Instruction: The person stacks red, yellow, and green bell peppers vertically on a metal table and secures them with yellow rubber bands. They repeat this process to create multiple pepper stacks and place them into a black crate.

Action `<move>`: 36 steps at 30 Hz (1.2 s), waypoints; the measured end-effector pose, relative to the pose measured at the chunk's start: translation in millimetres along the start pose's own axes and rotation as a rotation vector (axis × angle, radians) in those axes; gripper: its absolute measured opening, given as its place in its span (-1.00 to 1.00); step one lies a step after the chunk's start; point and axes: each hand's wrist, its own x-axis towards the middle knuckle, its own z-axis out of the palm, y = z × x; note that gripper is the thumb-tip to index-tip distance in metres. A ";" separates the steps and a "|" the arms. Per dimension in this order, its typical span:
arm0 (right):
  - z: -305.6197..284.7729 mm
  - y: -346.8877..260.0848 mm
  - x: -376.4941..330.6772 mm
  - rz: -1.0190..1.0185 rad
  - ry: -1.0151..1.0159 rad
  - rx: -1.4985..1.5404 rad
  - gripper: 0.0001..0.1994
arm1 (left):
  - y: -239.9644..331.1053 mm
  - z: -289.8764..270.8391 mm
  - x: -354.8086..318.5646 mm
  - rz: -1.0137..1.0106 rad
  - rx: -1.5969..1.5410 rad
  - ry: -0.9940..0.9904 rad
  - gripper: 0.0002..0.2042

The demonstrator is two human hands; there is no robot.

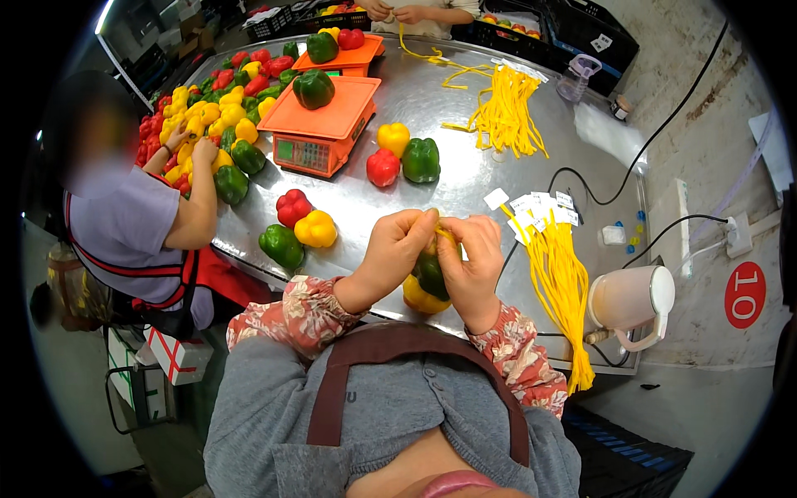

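Close in front of me at the table's near edge, both my hands are closed with fingertips pinched together. My left hand (390, 253) and my right hand (471, 261) meet at the gathered top of a yellow net bag (447, 236). Below the fingers hang a green bell pepper (432, 275) and a yellow bell pepper (425, 297), partly hidden by the hands. To the left lie a loose red pepper (293, 207), a yellow pepper (316, 229) and a green pepper (281, 246). Another red pepper (383, 168), yellow pepper (393, 139) and green pepper (421, 160) sit farther ahead.
An orange scale (320, 124) bears a green pepper; another orange scale (353, 56) stands behind. At left a co-worker (141, 207) reaches into a pepper pile (220, 112). Labelled yellow net bags (554, 266) lie right, beside a plastic jug (635, 297) and black cables (664, 124).
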 end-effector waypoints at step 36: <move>-45.1 1.7 -8.2 0.106 -0.219 0.287 -0.93 | 3.2 -18.5 -3.0 0.126 0.103 -0.014 -0.76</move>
